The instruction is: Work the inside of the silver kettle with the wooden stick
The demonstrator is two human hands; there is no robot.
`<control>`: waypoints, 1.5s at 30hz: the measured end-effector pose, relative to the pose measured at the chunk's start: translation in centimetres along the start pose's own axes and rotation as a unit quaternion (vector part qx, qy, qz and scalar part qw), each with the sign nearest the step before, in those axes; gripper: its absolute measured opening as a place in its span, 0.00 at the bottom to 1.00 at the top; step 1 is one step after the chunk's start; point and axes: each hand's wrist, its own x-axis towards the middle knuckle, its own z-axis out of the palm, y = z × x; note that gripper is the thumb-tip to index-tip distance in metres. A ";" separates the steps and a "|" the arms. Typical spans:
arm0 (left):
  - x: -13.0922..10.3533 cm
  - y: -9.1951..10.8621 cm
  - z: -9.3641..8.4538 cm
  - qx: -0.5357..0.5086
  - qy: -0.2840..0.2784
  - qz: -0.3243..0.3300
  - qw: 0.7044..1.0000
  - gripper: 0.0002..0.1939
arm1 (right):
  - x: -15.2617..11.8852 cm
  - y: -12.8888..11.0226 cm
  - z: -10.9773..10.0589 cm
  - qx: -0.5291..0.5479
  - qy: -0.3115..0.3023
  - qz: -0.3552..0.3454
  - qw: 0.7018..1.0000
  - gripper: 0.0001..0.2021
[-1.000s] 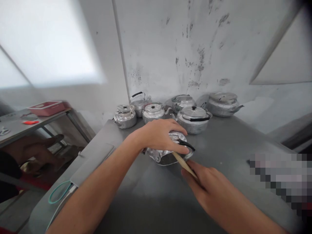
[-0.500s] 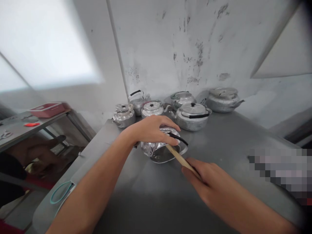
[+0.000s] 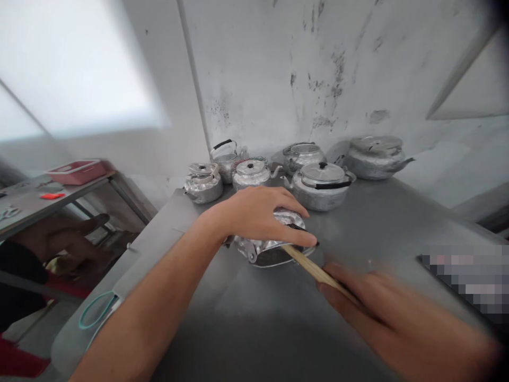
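Note:
A dented silver kettle [image 3: 248, 248] lies tipped on the grey table, its round opening toward me. My left hand [image 3: 264, 215] rests over its top, fingers spread across the body and the black handle grip, which is mostly hidden. A wooden stick [image 3: 312, 268] has its far end inside the kettle's opening. The near end is in my right hand [image 3: 358, 302], which is closed around it and blurred by motion.
Several silver kettles stand along the wall, among them a lidded one [image 3: 321, 187] and one at the right [image 3: 374, 159]. A side table holds a pink basket [image 3: 79, 173]. A teal cord loop [image 3: 95, 310] lies at the left edge. A pixelated patch is at right.
My right hand has moved right, drawing the stick partly back from the kettle. My left fingers reach further over the handle. The view has shifted slightly.

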 end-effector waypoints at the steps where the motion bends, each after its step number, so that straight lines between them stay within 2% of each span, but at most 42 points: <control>1: 0.0 0.0 0.0 0.001 0.000 0.000 1.000 0.29 | 0.0 0.0 0.3 0.001 0.010 0.006 1.000 0.14; 5: 0.1 0.0 0.0 -0.003 -0.004 -0.004 1.000 0.28 | 0.1 -0.5 0.9 -0.011 -0.025 0.007 1.000 0.15; 8: 0.2 0.0 0.0 -0.007 -0.007 -0.007 1.000 0.28 | 0.2 -0.5 1.2 -0.030 -0.011 -0.009 0.999 0.11; 20: 0.1 -0.7 -0.3 -0.033 -0.004 -0.001 0.999 0.27 | -0.3 -0.6 2.2 -0.043 0.021 0.002 0.999 0.15; 26: 0.1 -0.7 -0.3 -0.035 -0.005 -0.001 0.999 0.27 | -0.1 -0.8 1.9 -0.063 -0.015 0.036 0.997 0.16; 32: 0.2 -0.7 -0.4 -0.036 -0.005 -0.008 0.999 0.27 | 0.4 -1.0 1.7 -0.043 -0.041 0.052 0.997 0.16; 36: 0.1 -0.9 -0.6 -0.044 -0.007 -0.009 0.999 0.27 | 0.4 -1.1 1.7 -0.018 -0.033 0.064 0.997 0.19; 41: 0.1 -0.9 -0.7 -0.049 -0.010 -0.012 0.999 0.27 | 0.9 -1.7 1.5 0.004 -0.065 0.067 0.996 0.18; 45: 0.1 -0.9 -0.7 -0.050 -0.010 -0.013 0.999 0.27 | 0.8 -1.6 1.6 0.019 -0.023 0.047 0.998 0.18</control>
